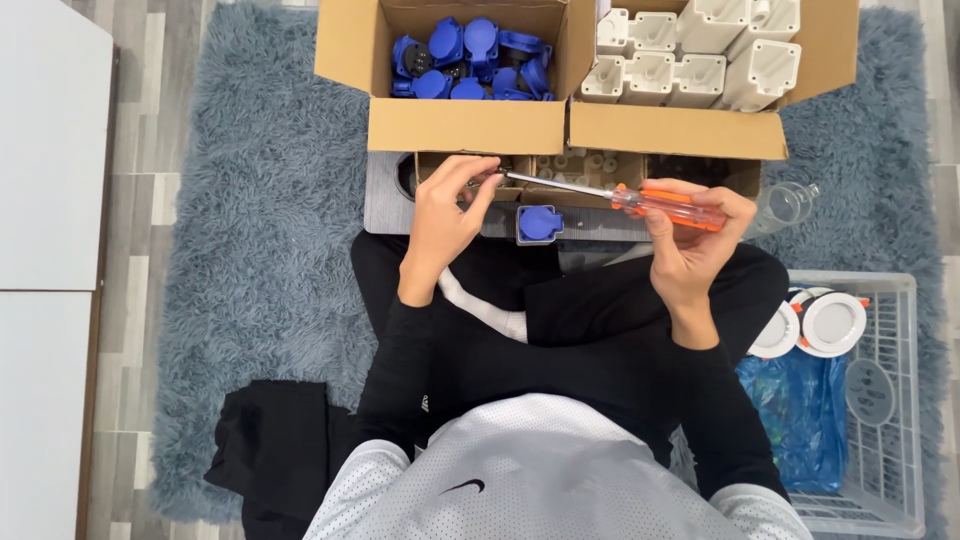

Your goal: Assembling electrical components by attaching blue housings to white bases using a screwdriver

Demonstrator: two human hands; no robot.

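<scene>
Right hand (695, 245) is clenched around the orange handle of the screwdriver (640, 200); its shaft runs left, the tip meeting a small part pinched in the left hand's (445, 215) fingers, just above the blue socket (539, 222) on the grey board (390, 205). Screwdriver looks light and stiff, handle smooth plastic, probably slippery: hold it mid-handle. The pinched part is too small to identify.

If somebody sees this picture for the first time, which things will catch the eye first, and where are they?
First, the long screwdriver with a clear orange handle, held at centre by the right hand, its tip meeting a small part pinched in the left hand. Next, the open cardboard box of bright blue plastic socket covers at top centre, beside a box of white plastic housings. All sits on a shaggy grey-blue rug.
</scene>
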